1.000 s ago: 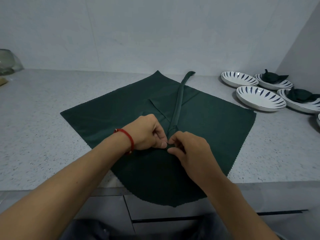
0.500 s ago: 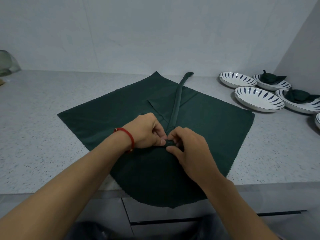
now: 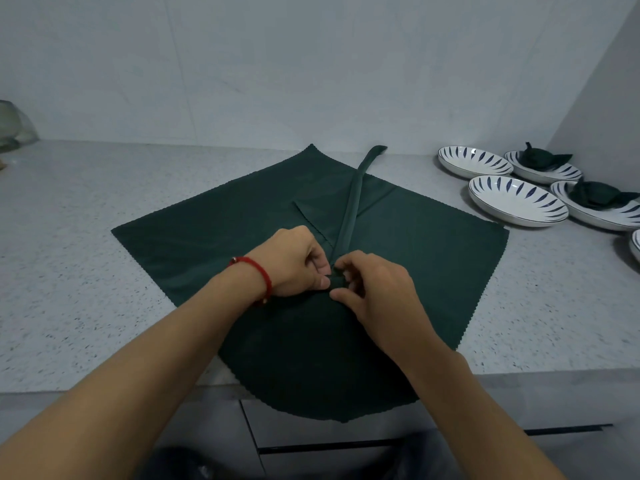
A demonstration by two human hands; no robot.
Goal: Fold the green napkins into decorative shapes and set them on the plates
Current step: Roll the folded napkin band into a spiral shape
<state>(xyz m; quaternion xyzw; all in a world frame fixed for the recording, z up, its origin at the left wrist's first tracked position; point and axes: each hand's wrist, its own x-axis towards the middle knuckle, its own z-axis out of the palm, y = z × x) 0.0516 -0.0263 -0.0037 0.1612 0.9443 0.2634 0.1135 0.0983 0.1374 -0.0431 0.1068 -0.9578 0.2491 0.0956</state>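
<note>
A dark green napkin (image 3: 214,233) lies spread flat on the speckled counter, its near corner hanging over the front edge. On top of it lies a second green napkin folded into a long narrow strip (image 3: 353,199) that runs away from me. My left hand (image 3: 294,261) and my right hand (image 3: 374,292) both pinch the strip's near end, which is rolled into a small coil (image 3: 337,282) between my fingertips. White plates with blue leaf marks stand at the right: two bare ones (image 3: 474,162) (image 3: 516,199), and two holding folded green napkins (image 3: 540,157) (image 3: 595,195).
The counter's front edge (image 3: 104,386) runs below my forearms, with drawers under it. Another plate's rim (image 3: 635,244) shows at the far right edge. A glass object (image 3: 14,126) stands at the far left by the wall. A side wall closes in the right.
My fingers have turned the strip's near end over on itself, so the small coil is now thicker. Both hands stayed in place on the napkin.
</note>
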